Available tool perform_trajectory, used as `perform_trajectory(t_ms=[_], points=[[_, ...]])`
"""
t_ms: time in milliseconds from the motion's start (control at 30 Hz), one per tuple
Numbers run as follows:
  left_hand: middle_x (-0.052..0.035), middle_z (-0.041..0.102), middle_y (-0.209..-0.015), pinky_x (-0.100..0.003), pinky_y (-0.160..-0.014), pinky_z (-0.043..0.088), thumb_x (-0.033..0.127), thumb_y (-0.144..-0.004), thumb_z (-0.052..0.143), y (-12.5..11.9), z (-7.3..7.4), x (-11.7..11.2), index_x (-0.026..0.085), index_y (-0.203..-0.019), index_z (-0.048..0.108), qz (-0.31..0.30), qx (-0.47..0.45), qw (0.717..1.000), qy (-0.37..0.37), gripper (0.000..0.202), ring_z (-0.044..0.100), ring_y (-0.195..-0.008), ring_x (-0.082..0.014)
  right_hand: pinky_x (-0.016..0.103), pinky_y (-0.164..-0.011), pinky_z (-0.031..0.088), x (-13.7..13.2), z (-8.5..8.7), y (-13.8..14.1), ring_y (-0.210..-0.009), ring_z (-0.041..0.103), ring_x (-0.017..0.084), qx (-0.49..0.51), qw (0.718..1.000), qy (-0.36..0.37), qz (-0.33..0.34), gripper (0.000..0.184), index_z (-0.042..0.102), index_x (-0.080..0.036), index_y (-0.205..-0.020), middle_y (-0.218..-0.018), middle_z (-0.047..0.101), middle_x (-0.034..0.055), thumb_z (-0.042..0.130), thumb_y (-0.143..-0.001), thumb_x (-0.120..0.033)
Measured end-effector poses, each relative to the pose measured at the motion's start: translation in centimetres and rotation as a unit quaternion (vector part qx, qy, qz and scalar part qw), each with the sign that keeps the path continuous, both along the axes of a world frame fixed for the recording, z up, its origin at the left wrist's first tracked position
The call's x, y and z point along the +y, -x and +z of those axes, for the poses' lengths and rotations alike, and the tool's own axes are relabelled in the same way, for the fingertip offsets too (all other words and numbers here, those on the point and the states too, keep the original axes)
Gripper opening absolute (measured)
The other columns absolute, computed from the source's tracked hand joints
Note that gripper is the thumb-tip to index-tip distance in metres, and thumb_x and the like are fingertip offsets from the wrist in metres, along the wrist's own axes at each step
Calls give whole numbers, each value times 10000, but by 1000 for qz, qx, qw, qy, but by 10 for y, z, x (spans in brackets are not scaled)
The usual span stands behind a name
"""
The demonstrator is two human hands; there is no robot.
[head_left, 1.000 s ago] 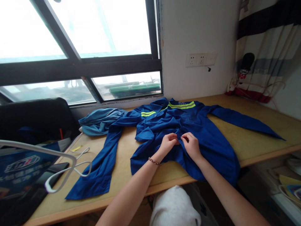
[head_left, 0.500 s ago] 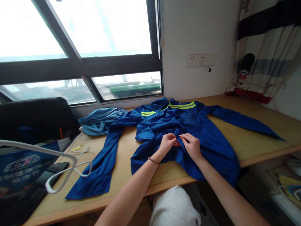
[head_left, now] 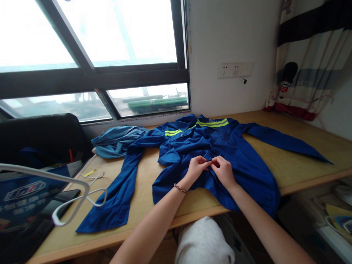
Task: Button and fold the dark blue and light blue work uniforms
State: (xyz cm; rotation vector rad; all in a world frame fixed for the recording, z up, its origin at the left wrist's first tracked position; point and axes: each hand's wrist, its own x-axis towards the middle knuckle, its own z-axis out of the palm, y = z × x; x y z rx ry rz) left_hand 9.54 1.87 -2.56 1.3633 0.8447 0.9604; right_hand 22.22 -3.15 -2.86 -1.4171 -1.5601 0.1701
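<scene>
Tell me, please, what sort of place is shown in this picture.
Probably a room in a home, though a small workroom is possible: a jacket lies on a desk by a window, and a curtain hangs at the right.

L hand & R hand bare, forearms too, down to btm edge of frame. L wrist, just below ctr: thin brownish bracelet, beaded or braided, can't tell which. Btm ctr: lt grey clothing, plain, rounded, few soft folds.
</scene>
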Motion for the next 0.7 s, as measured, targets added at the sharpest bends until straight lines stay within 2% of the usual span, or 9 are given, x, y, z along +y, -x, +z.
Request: perform_trajectory(t_ms=[367, 700], points=[[14, 518, -542, -183, -494, 463, 274, -604, 666, 2, -4, 3, 108, -658, 564, 6, -64, 988, 138, 202, 515, -475, -65, 278, -628, 431, 0, 1, 4, -650, 517, 149, -32, 999, -7, 16, 51, 522, -192, -712, -712, 534, 17, 542, -750, -219], [20, 513, -570, -176, -488, 448, 221, -597, 642, 5, -7, 6, 121, -705, 545, -4, -69, 988, 141, 175, 505, -480, -56, 277, -630, 419, -1, 2, 5, -666, 505, 154, -50, 998, -5, 26, 61, 508, -196, -707, -705, 526, 16, 527, -759, -223]])
